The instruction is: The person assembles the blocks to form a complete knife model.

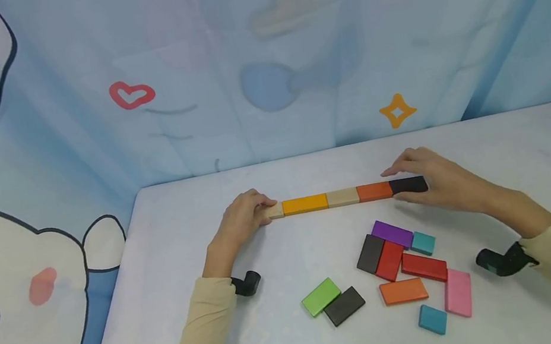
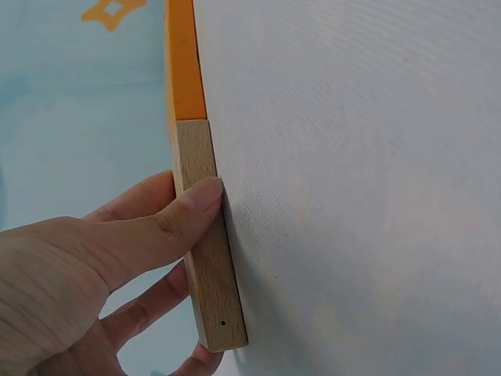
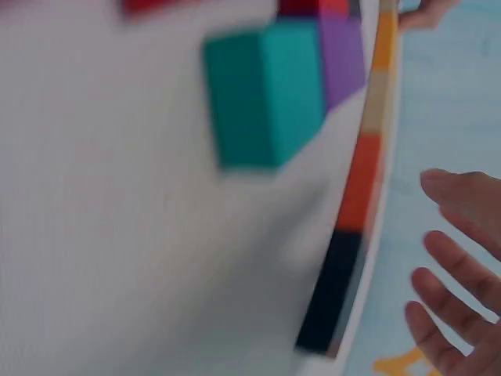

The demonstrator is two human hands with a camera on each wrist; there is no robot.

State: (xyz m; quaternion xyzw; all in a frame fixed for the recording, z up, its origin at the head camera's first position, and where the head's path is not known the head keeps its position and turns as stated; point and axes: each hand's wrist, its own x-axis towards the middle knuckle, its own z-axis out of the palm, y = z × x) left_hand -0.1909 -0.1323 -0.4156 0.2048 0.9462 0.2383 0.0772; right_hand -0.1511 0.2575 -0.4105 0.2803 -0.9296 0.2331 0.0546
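A straight row of wooden blocks lies along the back of the table. From left to right it has a plain wood block [image 1: 275, 211], a yellow block [image 1: 305, 204], a second plain wood block [image 1: 342, 197], an orange block [image 1: 373, 192] and a black block [image 1: 408, 185]. My left hand [image 1: 242, 219] pinches the left-end plain block between thumb and fingers, the thumb on its near side in the left wrist view. Around the black end my right hand [image 1: 434, 183] spreads its thumb and fingers; in the right wrist view, the fingers stand apart from the row.
Nearer me lie loose blocks: a purple block [image 1: 392, 234], two teal ones, red ones, an orange block [image 1: 404, 291], a pink block [image 1: 458, 293] and a black one. Left of these, a green block [image 1: 321, 297] touches another black block [image 1: 345, 306]. A patterned curtain [image 1: 227, 137] hangs behind the table.
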